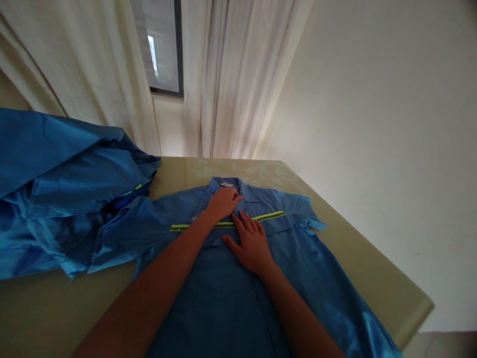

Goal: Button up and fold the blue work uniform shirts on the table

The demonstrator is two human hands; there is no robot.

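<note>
Pale curtains (246, 74) back the table (361, 268). Spread toward its right edge, a blue shirt (212, 303) points its collar at the far edge; heaped blue cloth (74, 174) covers the far left. The right hand (251, 243) lies flat, fingers apart, on the chest; the left hand (225, 201) curls below the collar, its grip impossible to tell. Seemingly the front is being straightened; next calls for steadying the cloth. The hem is cut off, and the collar label (226, 185) unreadable.

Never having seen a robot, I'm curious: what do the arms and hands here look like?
They're a person's: an ungloved left hand and an ungloved right hand, with forearms bare as far as visible; no sleeves, watches, cables or markings show.
</note>
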